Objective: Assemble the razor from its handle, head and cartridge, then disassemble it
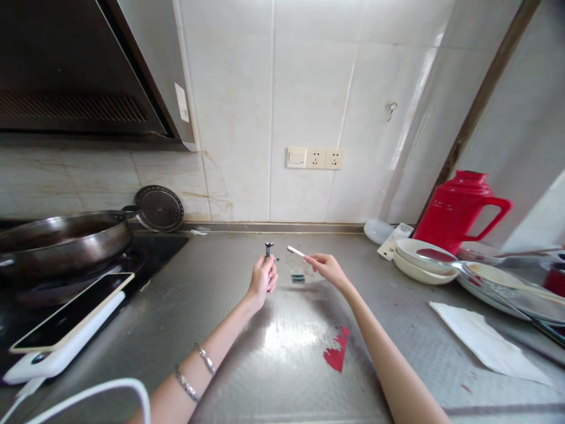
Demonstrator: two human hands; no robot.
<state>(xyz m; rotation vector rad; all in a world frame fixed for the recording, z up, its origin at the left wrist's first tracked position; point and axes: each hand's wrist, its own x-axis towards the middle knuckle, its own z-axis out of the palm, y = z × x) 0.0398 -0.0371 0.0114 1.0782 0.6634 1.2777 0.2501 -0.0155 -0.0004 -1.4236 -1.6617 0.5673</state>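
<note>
My left hand (263,275) is closed around the dark handle of a razor (268,247), held upright with its silvery T-shaped head at the top. To the right, my right hand (327,269) pinches a slim white stick (295,251) that points left toward the razor; its exact kind is unclear. The stick and the razor are apart. Between and just below the hands lies a small green and dark rectangular piece (298,277) on the metal counter (238,365). Nearer to me lies a torn red scrap (338,351).
At left, a pan (66,241) sits on the stove, with a phone (75,312) on a white power bank (66,347) and a white cable (110,386). At right stand a red thermos (454,212), stacked bowls (419,268), plates (507,288) and a white napkin (485,341).
</note>
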